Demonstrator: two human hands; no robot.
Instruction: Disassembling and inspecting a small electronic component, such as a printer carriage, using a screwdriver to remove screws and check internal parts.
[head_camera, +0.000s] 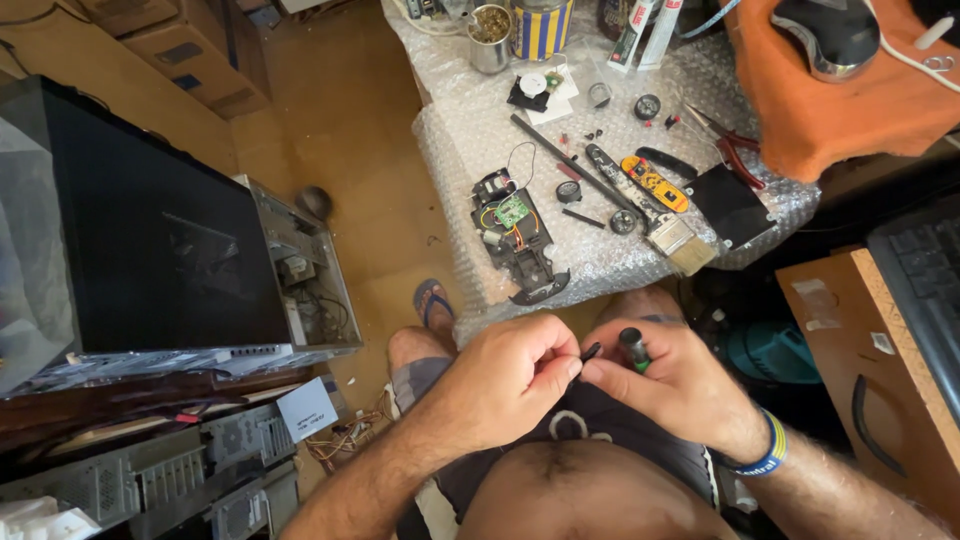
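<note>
Over my lap, my left hand (505, 380) and my right hand (670, 385) meet fingertip to fingertip. Together they pinch a small black part (591, 351) between thumbs and forefingers. My right hand also grips a screwdriver with a black and green handle (633, 349), its top sticking up beside the thumb. A blue and yellow wristband (762, 452) is on my right wrist. Ahead on the bubble wrap (470, 140) lies an opened toy car chassis (517, 240) with a green circuit board and coloured wires.
Loose wheels (647, 105), a black rod (570, 160), a paint brush (660, 225), an orange car body (655, 183), red pliers (735, 150) and a black panel (730, 205) lie on the wrap. An open computer case (170, 240) stands left, a wooden box (880, 360) right.
</note>
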